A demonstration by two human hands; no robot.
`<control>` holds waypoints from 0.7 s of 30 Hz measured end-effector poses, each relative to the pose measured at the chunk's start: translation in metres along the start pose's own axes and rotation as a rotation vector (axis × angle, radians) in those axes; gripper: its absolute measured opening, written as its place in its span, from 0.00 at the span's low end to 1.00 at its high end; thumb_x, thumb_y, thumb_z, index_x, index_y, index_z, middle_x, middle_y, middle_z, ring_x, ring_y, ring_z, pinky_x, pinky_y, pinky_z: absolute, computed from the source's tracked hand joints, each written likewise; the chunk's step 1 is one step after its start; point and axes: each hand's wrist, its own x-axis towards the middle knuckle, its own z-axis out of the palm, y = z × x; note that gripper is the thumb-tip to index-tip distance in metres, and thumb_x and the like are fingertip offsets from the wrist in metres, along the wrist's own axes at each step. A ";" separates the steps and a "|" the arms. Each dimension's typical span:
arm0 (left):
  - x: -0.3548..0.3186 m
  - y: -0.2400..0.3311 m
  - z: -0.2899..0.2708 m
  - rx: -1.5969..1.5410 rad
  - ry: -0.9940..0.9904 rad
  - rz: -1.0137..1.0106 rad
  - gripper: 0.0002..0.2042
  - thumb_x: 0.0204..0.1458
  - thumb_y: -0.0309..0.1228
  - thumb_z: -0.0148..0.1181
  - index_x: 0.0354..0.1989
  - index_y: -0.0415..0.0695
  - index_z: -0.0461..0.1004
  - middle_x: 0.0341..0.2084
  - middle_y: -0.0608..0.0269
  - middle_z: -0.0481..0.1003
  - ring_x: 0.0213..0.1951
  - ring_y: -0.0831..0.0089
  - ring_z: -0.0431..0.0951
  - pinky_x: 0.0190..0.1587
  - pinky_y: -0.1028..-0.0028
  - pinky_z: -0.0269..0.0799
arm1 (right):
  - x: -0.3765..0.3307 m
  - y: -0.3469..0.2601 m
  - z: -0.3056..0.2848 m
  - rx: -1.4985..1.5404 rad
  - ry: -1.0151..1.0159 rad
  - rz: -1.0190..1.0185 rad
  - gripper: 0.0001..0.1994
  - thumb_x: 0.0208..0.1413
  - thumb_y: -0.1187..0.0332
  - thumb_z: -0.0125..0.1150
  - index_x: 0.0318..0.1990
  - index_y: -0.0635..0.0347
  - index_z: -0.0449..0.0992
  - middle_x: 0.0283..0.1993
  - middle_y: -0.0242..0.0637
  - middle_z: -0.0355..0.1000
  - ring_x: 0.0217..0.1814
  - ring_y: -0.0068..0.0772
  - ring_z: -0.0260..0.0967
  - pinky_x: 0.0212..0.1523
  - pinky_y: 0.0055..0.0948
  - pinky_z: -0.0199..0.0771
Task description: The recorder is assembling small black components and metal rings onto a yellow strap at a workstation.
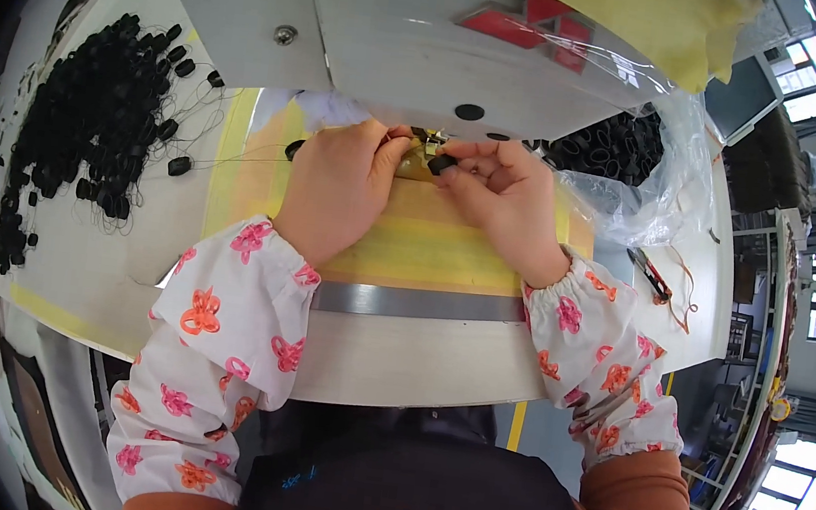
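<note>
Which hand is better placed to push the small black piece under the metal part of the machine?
Probably the right hand: its fingers already pinch the black piece beside the metal part.

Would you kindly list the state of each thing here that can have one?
left hand: closed, pinching at the machine's needle area
right hand: pinching a small black piece
plastic bag: open, holding black loops
black pieces on threads: heaped loose on the table
scissors: lying shut on the table

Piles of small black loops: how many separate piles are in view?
2. One black pile spreads over the table at the person's left; another sits in a clear plastic bag at the right, partly hidden under the machine.
</note>
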 end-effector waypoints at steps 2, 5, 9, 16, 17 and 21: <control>-0.004 -0.005 -0.004 0.049 -0.026 -0.028 0.10 0.49 0.32 0.53 0.24 0.37 0.71 0.17 0.53 0.72 0.20 0.56 0.72 0.24 0.65 0.67 | -0.002 -0.002 0.003 -0.033 -0.016 0.060 0.08 0.46 0.80 0.55 0.36 0.68 0.68 0.29 0.31 0.69 0.29 0.13 0.66 0.28 0.13 0.66; -0.001 -0.006 -0.001 -0.021 -0.051 -0.032 0.08 0.46 0.31 0.55 0.27 0.37 0.72 0.15 0.56 0.72 0.18 0.62 0.72 0.22 0.69 0.66 | 0.002 -0.009 -0.002 -0.108 -0.009 0.152 0.08 0.46 0.80 0.55 0.36 0.68 0.68 0.30 0.32 0.69 0.30 0.15 0.67 0.28 0.14 0.67; -0.005 0.002 -0.012 -0.328 -0.188 -0.152 0.10 0.42 0.25 0.59 0.35 0.38 0.73 0.13 0.63 0.68 0.15 0.78 0.67 0.21 0.78 0.62 | 0.009 -0.002 0.000 0.063 -0.066 0.097 0.09 0.47 0.80 0.54 0.36 0.69 0.65 0.30 0.33 0.69 0.29 0.17 0.67 0.26 0.17 0.67; -0.001 0.007 -0.011 -0.329 -0.374 0.003 0.15 0.38 0.22 0.60 0.38 0.43 0.73 0.14 0.68 0.65 0.17 0.82 0.64 0.23 0.81 0.61 | 0.007 -0.015 -0.013 0.014 -0.330 0.207 0.14 0.51 0.77 0.53 0.44 0.69 0.60 0.31 0.38 0.69 0.26 0.23 0.68 0.26 0.19 0.69; 0.002 0.012 -0.015 -0.352 -0.439 -0.039 0.14 0.38 0.22 0.60 0.38 0.42 0.74 0.15 0.68 0.66 0.18 0.82 0.65 0.24 0.81 0.62 | 0.007 -0.014 -0.016 0.034 -0.372 0.216 0.13 0.51 0.77 0.52 0.44 0.69 0.60 0.31 0.38 0.69 0.26 0.23 0.68 0.26 0.20 0.69; 0.004 0.011 -0.025 -0.408 -0.607 -0.132 0.13 0.38 0.22 0.61 0.36 0.41 0.74 0.20 0.65 0.69 0.22 0.81 0.68 0.28 0.81 0.63 | 0.014 -0.012 -0.024 0.051 -0.562 0.258 0.13 0.52 0.76 0.52 0.43 0.68 0.60 0.29 0.37 0.69 0.25 0.22 0.67 0.25 0.20 0.68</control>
